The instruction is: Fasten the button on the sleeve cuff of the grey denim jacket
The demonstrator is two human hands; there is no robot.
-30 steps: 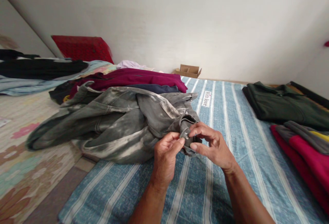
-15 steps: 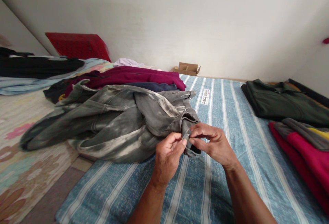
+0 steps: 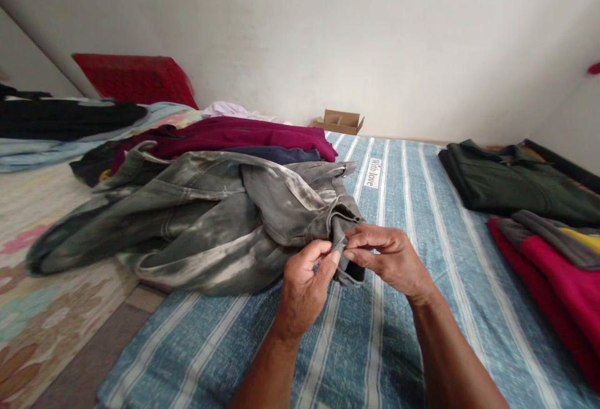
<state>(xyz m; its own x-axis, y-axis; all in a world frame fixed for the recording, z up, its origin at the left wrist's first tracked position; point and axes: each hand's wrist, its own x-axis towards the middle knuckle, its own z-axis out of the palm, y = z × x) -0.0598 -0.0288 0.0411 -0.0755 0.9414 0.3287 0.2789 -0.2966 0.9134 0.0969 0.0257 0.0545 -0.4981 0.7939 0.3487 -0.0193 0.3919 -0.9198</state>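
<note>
A crumpled grey garment with pale faded patches, which looks like denim trousers, lies across the blue striped cloth and the floral cloth at left. My left hand pinches the garment's near right end between thumb and forefinger. Close beside it, my right hand has its thumb and fingertips closed on the same bunched edge. Below the fingers a dark opening in the fabric shows. Whether a button or other small part sits under the fingertips is hidden.
Behind the garment lie maroon clothing and a navy piece. A small cardboard box stands by the wall. Folded dark green clothing and a pink-and-grey stack lie at right. Black clothing and a red object are at left.
The view has shifted slightly, so the surroundings appear a little further left and up. Both hands keep their pinch on the grey garment, with only slight finger movement.
</note>
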